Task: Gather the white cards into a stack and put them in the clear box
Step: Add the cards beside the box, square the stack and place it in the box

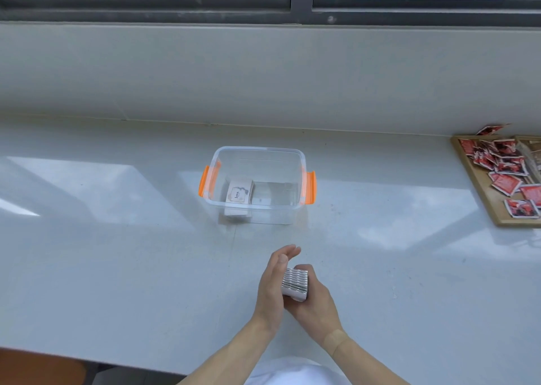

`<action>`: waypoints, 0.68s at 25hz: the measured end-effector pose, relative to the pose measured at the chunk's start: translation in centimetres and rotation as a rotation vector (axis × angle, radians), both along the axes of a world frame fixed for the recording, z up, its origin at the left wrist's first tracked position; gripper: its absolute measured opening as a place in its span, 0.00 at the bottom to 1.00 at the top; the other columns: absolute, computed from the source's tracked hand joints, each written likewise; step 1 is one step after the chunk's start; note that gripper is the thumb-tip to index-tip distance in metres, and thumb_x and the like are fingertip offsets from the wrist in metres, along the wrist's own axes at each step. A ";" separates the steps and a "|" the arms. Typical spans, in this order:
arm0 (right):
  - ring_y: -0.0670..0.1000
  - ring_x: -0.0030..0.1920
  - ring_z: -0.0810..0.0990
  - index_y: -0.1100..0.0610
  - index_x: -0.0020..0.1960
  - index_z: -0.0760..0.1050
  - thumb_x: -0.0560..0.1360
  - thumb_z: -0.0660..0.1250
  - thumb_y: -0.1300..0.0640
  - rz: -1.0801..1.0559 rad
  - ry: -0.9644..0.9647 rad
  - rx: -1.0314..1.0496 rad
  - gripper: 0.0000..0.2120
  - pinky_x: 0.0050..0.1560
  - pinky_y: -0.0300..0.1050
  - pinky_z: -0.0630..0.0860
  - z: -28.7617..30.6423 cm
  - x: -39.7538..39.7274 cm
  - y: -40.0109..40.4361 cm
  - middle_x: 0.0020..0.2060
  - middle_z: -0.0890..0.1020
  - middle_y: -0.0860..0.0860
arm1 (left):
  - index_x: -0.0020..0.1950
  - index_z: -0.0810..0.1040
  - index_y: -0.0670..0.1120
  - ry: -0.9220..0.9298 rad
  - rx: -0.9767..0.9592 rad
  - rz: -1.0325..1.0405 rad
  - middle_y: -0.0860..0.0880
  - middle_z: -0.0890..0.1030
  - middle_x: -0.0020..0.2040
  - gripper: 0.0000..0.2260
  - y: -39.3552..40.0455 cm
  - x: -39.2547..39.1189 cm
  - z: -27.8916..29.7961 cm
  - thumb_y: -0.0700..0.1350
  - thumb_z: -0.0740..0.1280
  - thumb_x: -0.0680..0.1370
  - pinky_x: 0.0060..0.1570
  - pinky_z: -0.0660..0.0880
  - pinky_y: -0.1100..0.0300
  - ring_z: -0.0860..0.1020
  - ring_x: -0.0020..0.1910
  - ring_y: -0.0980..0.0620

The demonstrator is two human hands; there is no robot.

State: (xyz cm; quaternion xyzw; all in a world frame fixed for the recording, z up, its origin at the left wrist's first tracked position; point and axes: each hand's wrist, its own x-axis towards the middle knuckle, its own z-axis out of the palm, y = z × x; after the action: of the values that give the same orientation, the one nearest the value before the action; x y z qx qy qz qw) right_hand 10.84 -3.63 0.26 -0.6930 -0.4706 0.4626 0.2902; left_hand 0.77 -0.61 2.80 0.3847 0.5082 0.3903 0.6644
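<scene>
Two bare hands meet above the near middle of the white table point(117, 253). Between them is a stack of white cards point(295, 283), seen from its edge, so the card sides look like thin grey and white lines.

The right hand point(314, 302) is under and behind the stack. Its fingers point(303, 268) curl up around the far end of the cards and are closed on them. The left hand point(270, 289) stands on its side, flat against the left side of the stack. Its fingers point(288, 253) are straight and close together, and they point away past the far end of the cards. They press on the side of the stack but do not wrap around it.

A tan plaster point(335, 337) is stuck on the right wrist.

Farther back, near the middle of the table, stands the clear box point(275, 214) with orange handles point(310, 188) on its left and right ends. It has no lid on. Inside, at the left end, lies a small pile of cards point(238, 195). The top card has the word "love" on it.

At the right edge of the table is a wooden tray point(497, 212) full of red cards point(505, 184) lying in a messy heap. It is well apart from the hands and the box.
</scene>
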 end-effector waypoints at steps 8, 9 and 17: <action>0.43 0.37 0.80 0.40 0.46 0.67 0.61 0.70 0.42 -0.020 -0.080 0.020 0.17 0.33 0.45 0.78 -0.9 -0.5 0.3 0.38 0.80 0.45 | 0.49 0.81 0.47 0.053 -0.003 0.125 0.47 0.86 0.51 0.10 0.1 0.3 -1.1 0.44 0.60 0.81 0.49 0.78 0.63 0.82 0.54 0.50; 0.42 0.37 0.80 0.40 0.46 0.67 0.61 0.70 0.42 -0.028 -0.091 0.030 0.17 0.32 0.42 0.77 -1.1 -0.6 0.2 0.39 0.79 0.44 | 0.48 0.81 0.46 0.055 0.001 0.131 0.47 0.86 0.51 0.09 0.1 0.3 -1.1 0.45 0.61 0.80 0.49 0.78 0.64 0.83 0.53 0.51; 0.41 0.46 0.75 0.38 0.48 0.66 0.59 0.71 0.43 -0.006 -0.127 0.039 0.21 0.37 0.42 0.75 -2.0 -0.2 0.0 0.38 0.77 0.42 | 0.45 0.81 0.46 0.189 -0.012 0.106 0.49 0.86 0.48 0.12 0.8 0.5 -1.6 0.41 0.59 0.82 0.44 0.78 0.63 0.83 0.47 0.51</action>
State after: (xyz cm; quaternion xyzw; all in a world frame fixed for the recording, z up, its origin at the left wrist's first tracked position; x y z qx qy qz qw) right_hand 10.60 -3.59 -1.75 -0.7167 -0.4950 0.4073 0.2748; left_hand 1.26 0.20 1.24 0.3881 0.5906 0.3840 0.5943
